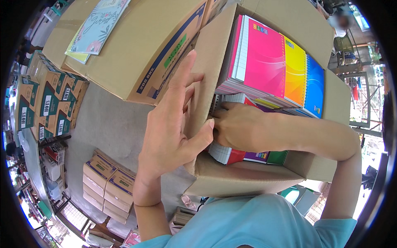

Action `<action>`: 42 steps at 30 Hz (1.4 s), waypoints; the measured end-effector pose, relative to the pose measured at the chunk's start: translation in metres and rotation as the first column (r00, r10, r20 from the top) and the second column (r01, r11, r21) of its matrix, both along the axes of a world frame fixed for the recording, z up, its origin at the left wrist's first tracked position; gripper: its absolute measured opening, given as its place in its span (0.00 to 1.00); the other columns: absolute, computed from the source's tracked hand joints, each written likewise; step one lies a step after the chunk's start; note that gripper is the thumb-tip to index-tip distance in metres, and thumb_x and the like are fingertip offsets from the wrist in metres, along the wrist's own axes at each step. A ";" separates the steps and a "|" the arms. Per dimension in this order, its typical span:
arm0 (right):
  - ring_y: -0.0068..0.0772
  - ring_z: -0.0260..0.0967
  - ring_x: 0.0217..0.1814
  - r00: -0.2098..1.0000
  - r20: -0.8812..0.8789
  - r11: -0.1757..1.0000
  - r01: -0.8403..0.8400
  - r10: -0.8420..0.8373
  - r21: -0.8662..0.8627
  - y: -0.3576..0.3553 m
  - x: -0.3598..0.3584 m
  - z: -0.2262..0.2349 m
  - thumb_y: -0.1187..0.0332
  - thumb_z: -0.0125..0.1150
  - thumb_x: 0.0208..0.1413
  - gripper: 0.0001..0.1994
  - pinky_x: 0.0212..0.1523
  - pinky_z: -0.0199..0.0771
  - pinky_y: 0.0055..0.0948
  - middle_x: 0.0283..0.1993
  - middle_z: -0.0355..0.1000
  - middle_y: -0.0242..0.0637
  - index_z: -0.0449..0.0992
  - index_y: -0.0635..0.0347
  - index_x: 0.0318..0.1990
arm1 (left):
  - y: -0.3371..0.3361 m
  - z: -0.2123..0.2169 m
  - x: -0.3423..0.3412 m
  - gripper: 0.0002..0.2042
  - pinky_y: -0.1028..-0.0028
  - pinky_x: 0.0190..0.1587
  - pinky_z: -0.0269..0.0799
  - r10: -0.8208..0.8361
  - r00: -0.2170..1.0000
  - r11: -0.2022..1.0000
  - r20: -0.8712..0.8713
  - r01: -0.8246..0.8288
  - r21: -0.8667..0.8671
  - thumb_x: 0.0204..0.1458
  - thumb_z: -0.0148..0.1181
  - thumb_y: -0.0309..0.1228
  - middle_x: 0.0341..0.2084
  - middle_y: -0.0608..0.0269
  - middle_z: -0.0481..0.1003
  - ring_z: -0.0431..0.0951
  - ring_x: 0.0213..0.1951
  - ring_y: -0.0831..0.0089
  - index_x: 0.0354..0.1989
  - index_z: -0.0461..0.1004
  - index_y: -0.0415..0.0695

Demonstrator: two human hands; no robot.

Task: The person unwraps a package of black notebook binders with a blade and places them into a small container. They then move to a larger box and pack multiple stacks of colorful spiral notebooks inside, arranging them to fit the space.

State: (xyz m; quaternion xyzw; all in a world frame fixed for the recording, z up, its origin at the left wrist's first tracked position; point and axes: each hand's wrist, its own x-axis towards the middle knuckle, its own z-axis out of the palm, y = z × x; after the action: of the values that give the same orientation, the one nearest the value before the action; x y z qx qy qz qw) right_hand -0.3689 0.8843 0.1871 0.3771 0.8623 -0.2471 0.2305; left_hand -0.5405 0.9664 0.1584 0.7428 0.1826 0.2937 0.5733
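Observation:
An open cardboard box [248, 177] stands before me, holding stacks of spiral notebooks. The upper stack of notebooks [264, 58] shows pink, yellow and blue covers. Lower down lies another row of notebooks [237, 156] with red, purple and green covers. Inside the box, my right hand [242, 126] is closed on this lower row at its left end, against the box wall; its fingertips are hidden. My left hand [171, 124] rests on the outside of the box's left side. Its index finger stretches up and the thumb reaches the cardboard edge, with the fingers apart.
A large closed carton [111, 70] stands at the upper left, with a pale blue floral notebook [99, 31] on top. Stacked cartons [49, 99] sit at the far left, and more cartons [109, 186] on the grey floor [107, 124] below. A blurred person [342, 29] is at the upper right.

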 end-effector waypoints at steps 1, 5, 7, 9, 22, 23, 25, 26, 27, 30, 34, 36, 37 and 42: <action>0.43 0.71 0.57 0.999 -0.032 0.999 0.000 0.001 0.038 -0.002 0.002 0.005 0.69 0.63 0.49 0.10 0.54 0.72 0.36 0.52 0.72 0.43 0.83 0.54 0.39 | -0.001 0.001 0.000 0.44 0.57 0.61 0.69 -0.001 1.000 0.999 -0.003 0.000 -0.033 0.47 0.61 0.32 0.63 0.41 0.61 0.66 0.64 0.53 0.73 0.46 0.36; 0.42 0.70 0.58 0.993 -0.103 0.979 -0.043 0.064 0.201 -0.011 0.012 0.005 0.69 0.61 0.49 0.09 0.54 0.72 0.35 0.53 0.71 0.45 0.83 0.56 0.38 | -0.002 0.003 0.000 0.44 0.57 0.62 0.69 0.008 1.000 1.000 -0.012 -0.008 -0.022 0.47 0.61 0.32 0.62 0.40 0.62 0.67 0.64 0.53 0.73 0.46 0.36; 0.42 0.69 0.58 0.987 -0.163 0.978 0.032 0.002 0.206 -0.015 0.013 0.005 0.69 0.61 0.50 0.08 0.54 0.72 0.35 0.53 0.71 0.45 0.83 0.56 0.37 | -0.003 0.003 0.001 0.44 0.58 0.61 0.69 0.013 1.000 0.999 -0.016 -0.014 -0.029 0.47 0.61 0.32 0.62 0.40 0.63 0.67 0.64 0.53 0.73 0.45 0.37; 0.42 0.69 0.58 0.973 -0.224 0.972 0.105 -0.057 0.209 -0.015 0.013 0.006 0.68 0.60 0.51 0.08 0.54 0.72 0.34 0.53 0.71 0.46 0.83 0.56 0.35 | -0.003 -0.001 0.001 0.44 0.58 0.61 0.69 0.032 0.999 0.999 0.004 -0.032 -0.003 0.47 0.61 0.32 0.62 0.40 0.63 0.67 0.64 0.53 0.73 0.45 0.37; 0.42 0.66 0.60 0.981 -0.189 0.979 -0.001 0.040 0.205 -0.010 0.015 -0.008 0.70 0.62 0.49 0.14 0.55 0.74 0.34 0.55 0.72 0.37 0.80 0.58 0.45 | -0.010 0.007 0.005 0.43 0.58 0.62 0.68 0.070 0.997 0.996 0.033 -0.069 -0.050 0.44 0.58 0.24 0.60 0.40 0.66 0.72 0.60 0.52 0.73 0.48 0.39; 0.41 0.66 0.61 0.971 -0.238 0.971 0.030 0.028 0.239 -0.010 0.014 -0.010 0.70 0.62 0.50 0.15 0.55 0.74 0.35 0.55 0.72 0.36 0.79 0.58 0.47 | -0.010 0.006 0.005 0.43 0.58 0.62 0.68 0.071 0.997 0.996 0.033 -0.070 -0.049 0.44 0.58 0.24 0.60 0.40 0.66 0.72 0.60 0.52 0.73 0.48 0.39; 0.40 0.65 0.61 0.974 -0.223 0.973 0.015 0.038 0.231 -0.009 0.014 -0.010 0.70 0.61 0.50 0.17 0.55 0.74 0.35 0.55 0.72 0.36 0.78 0.58 0.49 | -0.009 0.005 0.005 0.43 0.57 0.62 0.68 0.071 0.997 0.997 0.035 -0.071 -0.016 0.44 0.58 0.24 0.61 0.40 0.65 0.71 0.60 0.52 0.73 0.48 0.39; 0.40 0.65 0.61 0.977 -0.207 0.975 0.001 0.046 0.222 -0.009 0.014 -0.009 0.70 0.61 0.51 0.18 0.56 0.73 0.35 0.54 0.73 0.36 0.78 0.58 0.51 | -0.009 0.004 0.004 0.43 0.57 0.62 0.68 0.073 0.997 0.997 0.035 -0.072 -0.014 0.44 0.58 0.24 0.61 0.40 0.65 0.71 0.60 0.52 0.73 0.48 0.39; 0.40 0.65 0.61 0.977 -0.208 0.975 0.000 0.048 0.223 -0.008 0.013 -0.007 0.70 0.61 0.51 0.18 0.56 0.73 0.35 0.54 0.73 0.36 0.78 0.58 0.51 | -0.009 0.004 0.004 0.43 0.57 0.62 0.68 0.063 0.998 0.998 0.030 -0.063 -0.013 0.47 0.59 0.29 0.61 0.40 0.64 0.69 0.62 0.52 0.73 0.47 0.39; 0.40 0.65 0.61 0.982 -0.184 0.982 -0.010 0.046 0.189 -0.007 0.013 -0.004 0.70 0.61 0.51 0.18 0.56 0.73 0.34 0.54 0.72 0.35 0.78 0.58 0.51 | -0.008 0.001 0.003 0.43 0.57 0.62 0.68 0.053 0.998 0.999 0.026 -0.053 -0.003 0.49 0.61 0.34 0.62 0.40 0.64 0.66 0.64 0.53 0.74 0.45 0.39; 0.40 0.65 0.61 0.982 -0.185 0.981 -0.003 0.040 0.195 -0.010 0.015 -0.007 0.70 0.61 0.51 0.19 0.56 0.72 0.35 0.55 0.71 0.36 0.77 0.59 0.52 | -0.008 0.005 0.003 0.44 0.57 0.62 0.69 0.045 0.999 0.998 0.011 -0.045 -0.048 0.49 0.60 0.33 0.62 0.41 0.63 0.66 0.65 0.54 0.74 0.45 0.41; 0.40 0.65 0.62 0.983 -0.178 0.981 -0.003 0.038 0.196 -0.010 0.015 -0.007 0.70 0.61 0.51 0.19 0.57 0.72 0.35 0.56 0.71 0.36 0.76 0.59 0.53 | -0.008 0.005 0.003 0.44 0.58 0.62 0.69 0.051 0.999 0.998 0.009 -0.050 -0.034 0.49 0.60 0.33 0.62 0.41 0.63 0.66 0.65 0.54 0.74 0.45 0.41; 0.41 0.65 0.61 0.981 -0.190 0.980 0.003 0.036 0.198 -0.009 0.015 -0.005 0.70 0.62 0.50 0.20 0.57 0.71 0.36 0.55 0.72 0.37 0.76 0.60 0.53 | -0.008 0.004 0.002 0.44 0.58 0.62 0.69 0.056 0.998 0.998 0.005 -0.056 -0.020 0.49 0.60 0.33 0.62 0.42 0.64 0.66 0.65 0.54 0.74 0.45 0.42; 0.42 0.68 0.60 0.995 -0.100 0.992 0.009 0.004 0.124 -0.007 0.008 -0.008 0.68 0.67 0.45 0.25 0.58 0.69 0.40 0.56 0.72 0.38 0.75 0.61 0.54 | -0.009 0.003 0.002 0.44 0.58 0.62 0.68 0.061 0.998 0.998 0.010 -0.061 -0.008 0.48 0.60 0.33 0.62 0.42 0.64 0.67 0.64 0.55 0.74 0.45 0.42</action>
State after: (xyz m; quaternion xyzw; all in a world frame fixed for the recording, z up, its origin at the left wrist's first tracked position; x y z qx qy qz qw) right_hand -0.3613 0.8778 0.1787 0.3790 0.8860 -0.2119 0.1627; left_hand -0.5384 0.9578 0.1609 0.7332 0.2034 0.3141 0.5678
